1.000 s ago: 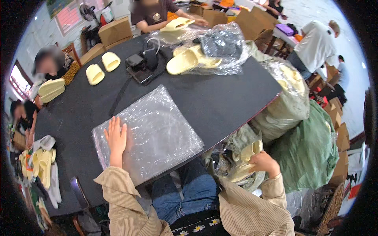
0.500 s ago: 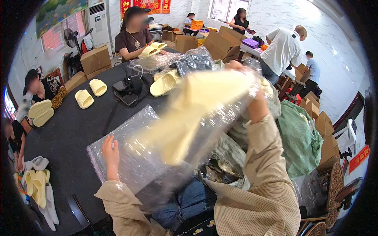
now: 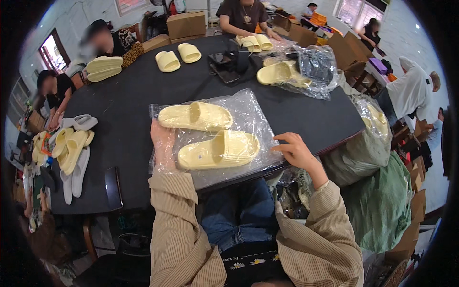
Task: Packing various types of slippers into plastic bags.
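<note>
Two pale yellow slide sandals, the far slide [image 3: 196,116] and the near slide [image 3: 220,150], lie side by side on the black table in front of me. A clear plastic bag [image 3: 256,122] lies spread out around them, and its film shines over part of the slides. My left hand [image 3: 163,141] is at the left end of the slides, with plastic film over it. Its fingertips are hidden there. My right hand [image 3: 297,152] hovers by the bag's right edge, fingers bent and apart, holding nothing I can see.
On the black table [image 3: 129,107] stand a pair of yellow slides [image 3: 178,57], a black strapped device [image 3: 229,65] and a bagged slide [image 3: 279,73]. Yellow and grey slides [image 3: 71,148] pile up at left, near a dark shiny rectangle [image 3: 114,188]. Green sacks [image 3: 377,201] stand at right. Co-workers sit around the table.
The slides and bag, blurred and raised in my right hand before, now lie flat on the table. My right hand has let go and come down; my left is at the slides' left end.
</note>
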Action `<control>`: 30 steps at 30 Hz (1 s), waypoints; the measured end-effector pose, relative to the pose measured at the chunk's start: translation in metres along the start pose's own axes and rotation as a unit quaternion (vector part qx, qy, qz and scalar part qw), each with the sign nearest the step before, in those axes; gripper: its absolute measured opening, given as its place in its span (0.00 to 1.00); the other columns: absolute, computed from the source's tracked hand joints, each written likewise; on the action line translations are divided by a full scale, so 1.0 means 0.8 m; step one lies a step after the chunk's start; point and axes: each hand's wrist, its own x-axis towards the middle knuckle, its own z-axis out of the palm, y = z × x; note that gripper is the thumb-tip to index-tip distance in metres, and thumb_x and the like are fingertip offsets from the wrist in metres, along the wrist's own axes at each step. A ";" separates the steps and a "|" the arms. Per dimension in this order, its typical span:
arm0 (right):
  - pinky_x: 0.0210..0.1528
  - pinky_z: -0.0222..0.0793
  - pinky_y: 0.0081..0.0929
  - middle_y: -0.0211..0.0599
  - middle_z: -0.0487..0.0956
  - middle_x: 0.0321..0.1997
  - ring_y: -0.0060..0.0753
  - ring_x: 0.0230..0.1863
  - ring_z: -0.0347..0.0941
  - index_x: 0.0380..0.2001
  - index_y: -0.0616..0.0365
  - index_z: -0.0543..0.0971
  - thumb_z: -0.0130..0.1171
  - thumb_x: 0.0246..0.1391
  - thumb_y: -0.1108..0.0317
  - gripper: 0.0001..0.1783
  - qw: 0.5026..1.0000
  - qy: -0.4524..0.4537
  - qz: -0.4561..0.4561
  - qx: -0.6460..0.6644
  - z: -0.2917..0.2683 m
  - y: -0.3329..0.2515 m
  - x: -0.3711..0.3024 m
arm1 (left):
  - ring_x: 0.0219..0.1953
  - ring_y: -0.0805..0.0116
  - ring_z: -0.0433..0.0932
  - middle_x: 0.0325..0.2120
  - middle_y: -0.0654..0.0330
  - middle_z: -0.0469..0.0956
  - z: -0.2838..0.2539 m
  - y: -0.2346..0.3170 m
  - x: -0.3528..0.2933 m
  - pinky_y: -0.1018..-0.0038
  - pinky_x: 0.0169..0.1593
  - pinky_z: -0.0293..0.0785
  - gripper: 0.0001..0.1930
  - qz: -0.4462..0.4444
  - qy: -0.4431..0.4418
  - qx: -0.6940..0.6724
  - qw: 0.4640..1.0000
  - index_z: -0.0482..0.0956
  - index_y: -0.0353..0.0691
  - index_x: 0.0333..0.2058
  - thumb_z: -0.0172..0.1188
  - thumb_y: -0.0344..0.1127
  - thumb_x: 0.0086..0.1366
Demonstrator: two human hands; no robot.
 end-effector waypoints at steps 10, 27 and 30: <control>0.40 0.74 0.37 0.48 0.78 0.43 0.47 0.39 0.78 0.60 0.60 0.64 0.60 0.57 0.58 0.31 0.954 0.034 0.296 0.031 0.042 -0.042 0.036 | 0.54 0.50 0.73 0.51 0.44 0.74 -0.013 0.009 -0.001 0.55 0.58 0.71 0.21 -0.180 0.059 -0.425 0.885 0.70 0.27 0.52 0.48 0.39 0.69; 0.29 0.61 0.14 0.23 0.72 0.24 0.13 0.25 0.65 0.53 0.58 0.72 0.58 0.55 0.78 0.21 0.864 0.187 0.306 0.353 0.041 -0.018 -0.049 | 0.56 0.54 0.71 0.54 0.46 0.71 -0.019 0.019 -0.038 0.63 0.59 0.70 0.19 -0.209 -0.028 -0.368 0.906 0.67 0.25 0.55 0.47 0.32 0.69; 0.30 0.63 0.17 0.26 0.72 0.25 0.17 0.26 0.67 0.50 0.59 0.74 0.60 0.54 0.77 0.19 0.911 0.140 0.309 0.233 0.031 -0.021 -0.048 | 0.56 0.62 0.71 0.54 0.50 0.71 -0.042 0.019 -0.047 0.67 0.58 0.69 0.20 -0.154 0.107 -0.062 0.980 0.67 0.28 0.56 0.53 0.26 0.65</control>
